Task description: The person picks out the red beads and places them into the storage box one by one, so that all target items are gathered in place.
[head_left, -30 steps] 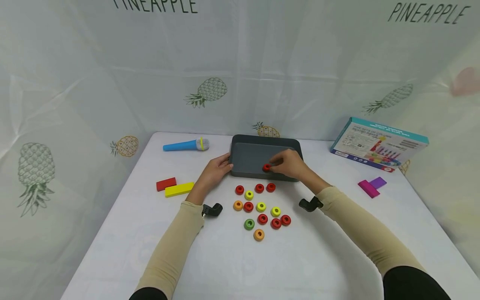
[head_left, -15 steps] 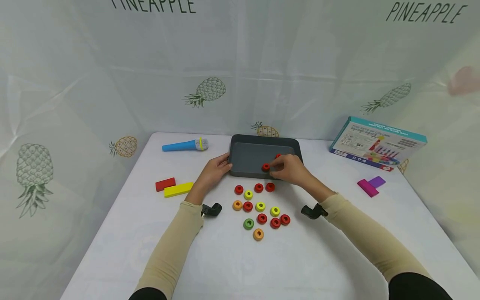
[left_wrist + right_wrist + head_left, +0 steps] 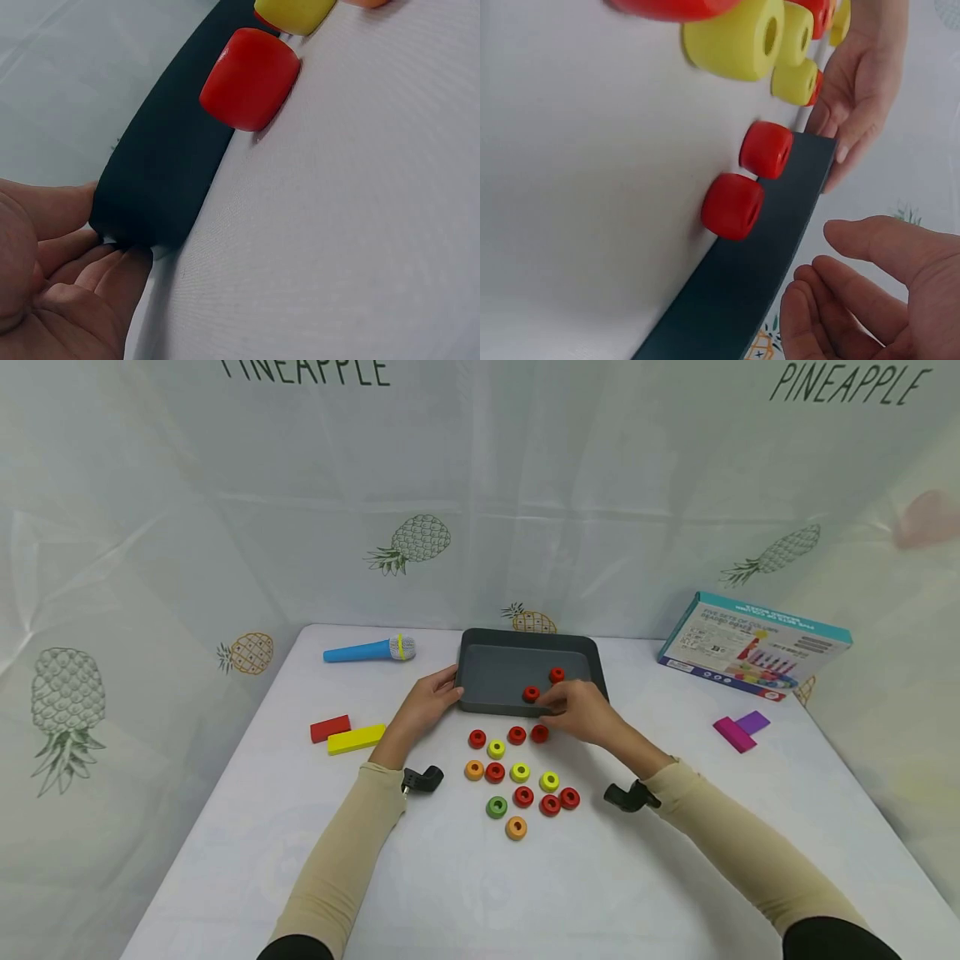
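My left hand (image 3: 433, 700) grips the front left corner of a dark grey tray (image 3: 491, 672); in the left wrist view the thumb lies above and the fingers below. Two red ring beads (image 3: 531, 694) are inside the tray on its right side. Over the tray's front right rim is my right hand (image 3: 583, 707). In the right wrist view its thumb and fingers (image 3: 862, 236) are apart with nothing between them. Two more red ring beads (image 3: 732, 207) stand just in front of the tray, near that hand.
More ring beads, such as a yellow one (image 3: 520, 772) and a green one (image 3: 497, 807), lie scattered before the tray. A toy microphone (image 3: 369, 650), red block (image 3: 330, 728) and yellow block (image 3: 356, 739) are left. Purple blocks (image 3: 735, 735) and a toy box (image 3: 753, 647) are right.
My right hand has let go of a red ring bead in the tray and drawn back toward the front rim, uncovering another red bead behind it. The left hand has stayed put.
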### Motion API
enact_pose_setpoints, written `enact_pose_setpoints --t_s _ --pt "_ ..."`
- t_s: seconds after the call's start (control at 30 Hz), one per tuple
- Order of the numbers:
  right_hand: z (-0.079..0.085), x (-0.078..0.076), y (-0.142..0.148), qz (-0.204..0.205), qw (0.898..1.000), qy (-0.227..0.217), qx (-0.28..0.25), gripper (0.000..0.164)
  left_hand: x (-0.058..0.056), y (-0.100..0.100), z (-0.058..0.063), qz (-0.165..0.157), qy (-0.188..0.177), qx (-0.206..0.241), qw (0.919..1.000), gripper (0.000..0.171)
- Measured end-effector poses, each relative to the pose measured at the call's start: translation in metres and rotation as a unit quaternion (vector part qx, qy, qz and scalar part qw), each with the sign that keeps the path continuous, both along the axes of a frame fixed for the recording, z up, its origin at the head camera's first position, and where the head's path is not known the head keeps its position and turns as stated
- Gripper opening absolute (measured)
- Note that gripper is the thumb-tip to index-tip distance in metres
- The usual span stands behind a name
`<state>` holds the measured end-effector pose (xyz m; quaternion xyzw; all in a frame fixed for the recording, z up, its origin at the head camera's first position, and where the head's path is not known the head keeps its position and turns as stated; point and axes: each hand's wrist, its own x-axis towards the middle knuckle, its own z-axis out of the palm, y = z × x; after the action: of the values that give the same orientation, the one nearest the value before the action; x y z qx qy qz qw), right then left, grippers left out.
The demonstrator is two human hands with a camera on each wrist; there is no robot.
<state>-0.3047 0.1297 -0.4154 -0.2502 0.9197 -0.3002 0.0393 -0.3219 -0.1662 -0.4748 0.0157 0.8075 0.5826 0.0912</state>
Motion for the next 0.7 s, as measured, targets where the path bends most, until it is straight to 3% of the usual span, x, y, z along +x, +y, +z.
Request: enact_pose_setpoints --t_s 0.7 --pt "-0.013 0.012 0.001 -0.004 1.000 0.010 0.024 0.024 -0.001 -0.001 0.000 -0.001 -0.006 -0.015 0.9999 0.060"
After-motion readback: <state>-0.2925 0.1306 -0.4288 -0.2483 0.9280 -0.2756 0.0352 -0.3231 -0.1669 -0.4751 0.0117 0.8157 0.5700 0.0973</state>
